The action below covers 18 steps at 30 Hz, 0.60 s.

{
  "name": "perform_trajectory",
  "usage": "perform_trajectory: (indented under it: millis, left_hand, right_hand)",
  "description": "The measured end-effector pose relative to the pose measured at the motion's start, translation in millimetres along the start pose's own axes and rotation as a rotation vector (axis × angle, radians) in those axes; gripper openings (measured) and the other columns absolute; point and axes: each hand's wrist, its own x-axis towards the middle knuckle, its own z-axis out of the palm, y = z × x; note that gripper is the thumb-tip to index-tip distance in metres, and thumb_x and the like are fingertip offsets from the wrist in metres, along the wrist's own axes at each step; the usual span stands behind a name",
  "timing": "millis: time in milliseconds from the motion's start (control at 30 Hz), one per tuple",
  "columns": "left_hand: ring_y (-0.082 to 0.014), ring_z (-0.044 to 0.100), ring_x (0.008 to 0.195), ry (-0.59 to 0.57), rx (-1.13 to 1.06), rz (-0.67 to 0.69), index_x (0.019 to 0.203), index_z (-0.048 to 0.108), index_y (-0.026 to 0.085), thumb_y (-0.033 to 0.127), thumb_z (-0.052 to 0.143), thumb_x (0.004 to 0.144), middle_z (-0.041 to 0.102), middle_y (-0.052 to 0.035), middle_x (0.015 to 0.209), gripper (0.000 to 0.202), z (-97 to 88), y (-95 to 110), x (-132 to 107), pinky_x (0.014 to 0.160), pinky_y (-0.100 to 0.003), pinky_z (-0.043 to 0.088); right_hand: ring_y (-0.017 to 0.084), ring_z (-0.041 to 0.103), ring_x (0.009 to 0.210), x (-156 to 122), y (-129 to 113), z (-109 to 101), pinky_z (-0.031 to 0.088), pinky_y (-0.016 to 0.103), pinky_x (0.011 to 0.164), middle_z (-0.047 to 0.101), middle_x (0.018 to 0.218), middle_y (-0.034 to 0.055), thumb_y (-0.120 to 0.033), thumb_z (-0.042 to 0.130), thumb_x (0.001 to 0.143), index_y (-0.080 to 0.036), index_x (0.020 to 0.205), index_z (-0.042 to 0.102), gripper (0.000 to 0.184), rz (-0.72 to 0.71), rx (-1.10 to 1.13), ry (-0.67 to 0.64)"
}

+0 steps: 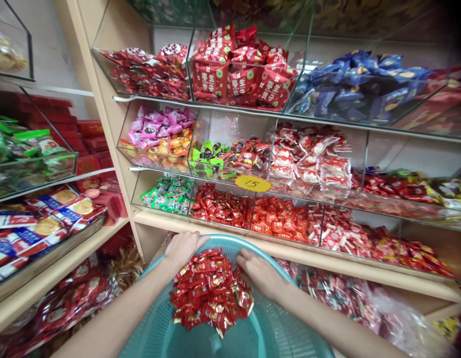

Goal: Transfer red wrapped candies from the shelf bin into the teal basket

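A teal plastic basket (230, 240) with mesh sides is in front of me, below the shelves. Inside it lies a heap of red and gold wrapped candies (211, 293), bunched toward the far side; part of the basket floor shows nearer to me. My left hand (182, 249) is closed over the far left part of the rim, beside the heap. On the heap's right edge, within the basket, my right hand (258, 272) has its fingers curled inward. Whatever those fingers hold, if anything, is hidden.
Just beyond the basket, a wooden shelf edge (282, 245) carries clear bins of red candies (221, 206) and green candies (168, 194). A yellow tag (252, 183) marked 15 hangs above. Blue packets (353, 87) fill a higher bin. Biscuit packs (47, 223) sit on the left shelf.
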Motion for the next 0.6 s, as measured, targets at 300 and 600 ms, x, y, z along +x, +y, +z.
perform_trajectory:
  millis: [300,600]
  left_hand:
    - [-0.0297,0.063,0.085,-0.001,-0.008,0.008,0.091,0.062,0.014,0.057,0.021,0.087,0.067,-0.0157,0.084,0.06,-1.0,-1,-1,0.072,-0.036,0.046]
    - [-0.0312,0.064,0.084,0.005,-0.009,0.012,0.09,0.062,0.015,0.056,0.023,0.087,0.067,-0.0147,0.084,0.057,-3.7,1,-2,0.069,-0.038,0.047]
  right_hand:
    - [0.023,0.054,0.096,12,-8,14,0.043,0.034,0.079,0.058,0.105,0.0111,-0.008,0.044,0.081,-0.017,0.092,0.062,0.023,-0.044,-0.124,-0.036]
    - [0.023,0.057,0.091,3,-9,13,0.046,0.031,0.071,0.058,0.104,0.0103,-0.009,0.044,0.081,-0.017,0.093,0.06,0.022,0.089,-0.188,-0.043]
